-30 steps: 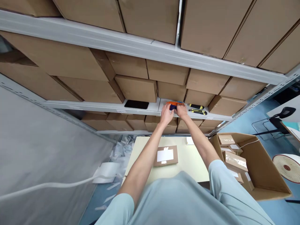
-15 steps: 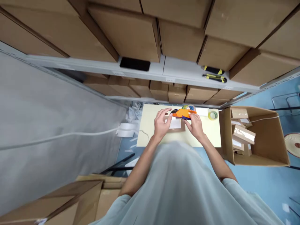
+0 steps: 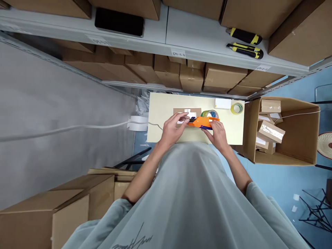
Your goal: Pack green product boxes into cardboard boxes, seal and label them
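An orange tape dispenser [image 3: 203, 122] with a black front end and a blue edge is held level above the pale tabletop. My right hand [image 3: 218, 134] grips its right end, thumb below and fingers on top. At the black front end, my left hand [image 3: 174, 128] has thumb and fingertips closed together; the exact contact there is too small to make out. A roll of tape [image 3: 210, 113] shows just behind the dispenser. Beneath and behind my left hand lies a flat brown carton [image 3: 198, 111] bearing a white label, partly covered by the fingers.
The pale table [image 3: 160, 107] carries a yellow-green tape roll [image 3: 237, 108] and a white box [image 3: 223, 103]. On the right stands an open carton [image 3: 298, 138] with several small parcels. Overhead, a shelf [image 3: 197, 33] holds boxes, a black phone [image 3: 119, 21] and two utility knives [image 3: 245, 43].
The view has tilted down, so the shelf sits higher in the picture. Left fingers have drawn together at the dispenser's front; the right hand still holds its other end.
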Motion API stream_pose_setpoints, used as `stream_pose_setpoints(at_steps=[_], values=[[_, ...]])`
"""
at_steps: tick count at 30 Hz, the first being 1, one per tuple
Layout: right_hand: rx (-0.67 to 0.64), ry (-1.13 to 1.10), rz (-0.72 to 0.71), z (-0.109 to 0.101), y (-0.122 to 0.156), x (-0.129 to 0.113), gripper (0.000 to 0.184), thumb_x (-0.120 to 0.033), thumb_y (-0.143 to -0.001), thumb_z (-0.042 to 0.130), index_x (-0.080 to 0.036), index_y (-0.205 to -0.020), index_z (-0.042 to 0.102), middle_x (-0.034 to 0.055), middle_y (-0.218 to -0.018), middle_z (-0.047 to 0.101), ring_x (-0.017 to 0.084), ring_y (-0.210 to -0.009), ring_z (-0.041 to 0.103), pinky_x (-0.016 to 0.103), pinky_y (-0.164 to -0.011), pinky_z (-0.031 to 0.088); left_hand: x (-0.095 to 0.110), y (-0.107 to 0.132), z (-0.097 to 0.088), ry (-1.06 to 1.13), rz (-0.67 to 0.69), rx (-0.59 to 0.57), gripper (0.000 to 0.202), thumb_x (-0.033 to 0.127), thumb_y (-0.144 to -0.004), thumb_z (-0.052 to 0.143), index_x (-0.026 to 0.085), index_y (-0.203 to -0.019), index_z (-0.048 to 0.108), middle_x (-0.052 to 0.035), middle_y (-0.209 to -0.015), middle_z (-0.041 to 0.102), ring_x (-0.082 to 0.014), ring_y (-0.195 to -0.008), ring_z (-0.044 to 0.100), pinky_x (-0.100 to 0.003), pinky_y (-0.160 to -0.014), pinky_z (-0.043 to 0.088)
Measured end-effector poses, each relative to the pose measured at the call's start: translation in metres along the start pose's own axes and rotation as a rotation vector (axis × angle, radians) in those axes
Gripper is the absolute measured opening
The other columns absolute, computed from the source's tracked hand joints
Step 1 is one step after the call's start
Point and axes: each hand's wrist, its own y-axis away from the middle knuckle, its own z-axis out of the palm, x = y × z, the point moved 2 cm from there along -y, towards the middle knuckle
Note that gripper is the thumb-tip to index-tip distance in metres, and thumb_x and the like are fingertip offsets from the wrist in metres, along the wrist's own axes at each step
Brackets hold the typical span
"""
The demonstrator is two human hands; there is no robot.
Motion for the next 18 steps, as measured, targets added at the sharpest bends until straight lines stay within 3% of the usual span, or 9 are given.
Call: stream_pose_setpoints(at_steps=[7,12,14,18], values=[[-0.035,-0.011,-0.057,-0.005,0.013,0.017,0.035,-0.055,-0.116,0.06,-0.021,-0.116,0.069,0.0142,-0.105,0.081,0.033,-0.103,0.077,0.055,-0.106,0.061,0.009,-0.002,0.008,-0.16,0.129,-0.099,0.017,0.035,-0.114,0.064,0.025,-0.112,0.078,-0.0067,-0.108,0.081,-0.02,-0.102,0.079,-0.035,-0.094,0.065],[-0.057,0.033,-0.078,-0.001,0.03,0.03,0.035,-0.055,-0.116,0.06,-0.021,-0.112,0.07,0.013,-0.097,0.08,0.033,-0.1,0.077,0.051,-0.1,0.062,0.009,0.018,0.028,-0.13,0.045,0.05,0.017,0.034,-0.114,0.063,0.023,-0.11,0.075,-0.0132,-0.135,0.071,-0.0204,-0.111,0.076,-0.037,-0.097,0.065],[-0.081,0.061,-0.091,-0.002,0.039,0.034,0.034,-0.053,-0.116,0.06,-0.021,-0.111,0.07,0.0121,-0.095,0.08,0.032,-0.098,0.076,0.049,-0.099,0.061,0.007,0.032,0.04,-0.137,-0.006,0.098,0.017,0.035,-0.115,0.062,0.023,-0.11,0.074,-0.0128,-0.128,0.071,-0.0218,-0.113,0.074,-0.037,-0.093,0.064],[-0.16,0.103,-0.132,-0.005,0.062,0.044,0.033,-0.051,-0.117,0.059,-0.022,-0.106,0.07,0.0087,-0.087,0.077,0.028,-0.086,0.074,0.043,-0.093,0.06,0.005,0.065,0.069,-0.206,-0.11,0.107,0.019,0.036,-0.116,0.058,0.024,-0.108,0.071,-0.0085,-0.104,0.073,-0.0232,-0.101,0.07,-0.038,-0.086,0.06]])
